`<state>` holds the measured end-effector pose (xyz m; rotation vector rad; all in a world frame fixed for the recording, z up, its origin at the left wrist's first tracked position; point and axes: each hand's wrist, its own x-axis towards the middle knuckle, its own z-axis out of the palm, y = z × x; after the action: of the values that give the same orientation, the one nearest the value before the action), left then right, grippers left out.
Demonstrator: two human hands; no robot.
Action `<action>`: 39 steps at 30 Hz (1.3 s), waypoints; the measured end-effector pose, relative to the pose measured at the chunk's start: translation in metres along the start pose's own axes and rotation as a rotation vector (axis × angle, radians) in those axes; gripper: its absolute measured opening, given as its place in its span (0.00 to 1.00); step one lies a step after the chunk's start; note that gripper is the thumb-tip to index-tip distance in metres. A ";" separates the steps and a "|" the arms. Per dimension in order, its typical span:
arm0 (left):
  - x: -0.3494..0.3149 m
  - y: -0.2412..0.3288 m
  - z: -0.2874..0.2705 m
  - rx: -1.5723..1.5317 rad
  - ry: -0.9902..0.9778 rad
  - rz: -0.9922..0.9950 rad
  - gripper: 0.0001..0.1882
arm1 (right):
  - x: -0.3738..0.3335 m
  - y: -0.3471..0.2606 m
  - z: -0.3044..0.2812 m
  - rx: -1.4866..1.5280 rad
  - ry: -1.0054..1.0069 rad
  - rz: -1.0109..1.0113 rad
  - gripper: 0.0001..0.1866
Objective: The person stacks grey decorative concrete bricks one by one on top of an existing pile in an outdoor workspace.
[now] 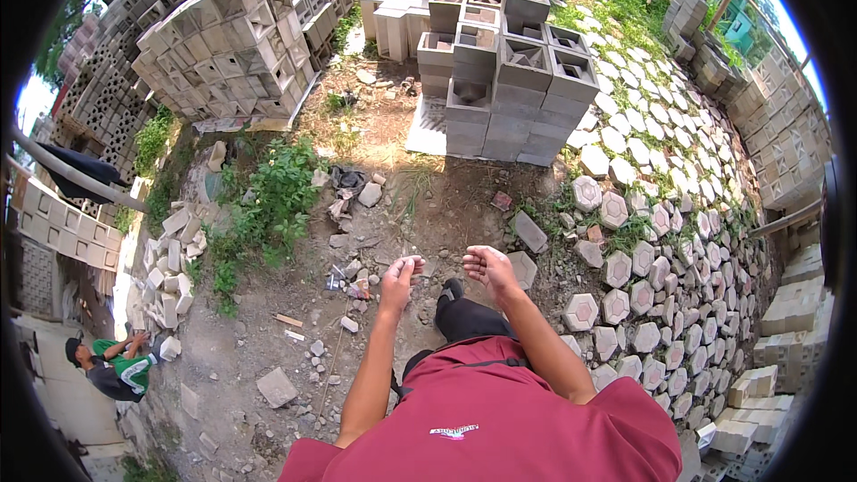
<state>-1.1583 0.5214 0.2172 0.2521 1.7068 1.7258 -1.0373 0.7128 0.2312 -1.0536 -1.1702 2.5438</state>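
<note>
Both hands were held up over bare dirt, apart from each other. Left hand (399, 282): fingers curled in near the thumb; whether anything was pinched couldn't be told. Right hand (490, 268): fingers loosely bent, palm partly open. Pale slab (525, 268) was seen on the ground just right of the right hand; crumpled litter (359, 289) was scattered left of the left hand. Hexagonal pavers (615, 269) were laid out farther right. Grey hollow blocks (518, 94) were stacked ahead, well apart from both hands.
</note>
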 end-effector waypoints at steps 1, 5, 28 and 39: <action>0.024 0.024 -0.003 0.023 -0.019 0.060 0.15 | 0.020 -0.021 0.015 -0.021 -0.011 -0.023 0.11; 0.089 0.094 -0.003 -0.023 0.033 0.115 0.16 | 0.081 -0.084 0.044 -0.070 -0.052 -0.045 0.12; 0.571 0.249 0.002 -0.069 -0.183 -0.245 0.16 | 0.415 -0.301 0.119 0.374 0.322 0.107 0.18; 0.717 0.338 0.044 0.137 -0.378 -0.254 0.17 | 0.474 -0.387 0.120 0.525 0.425 0.064 0.18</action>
<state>-1.7781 1.0088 0.3084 0.3796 1.5045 1.2858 -1.5246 1.0942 0.3068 -1.3880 -0.3410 2.2987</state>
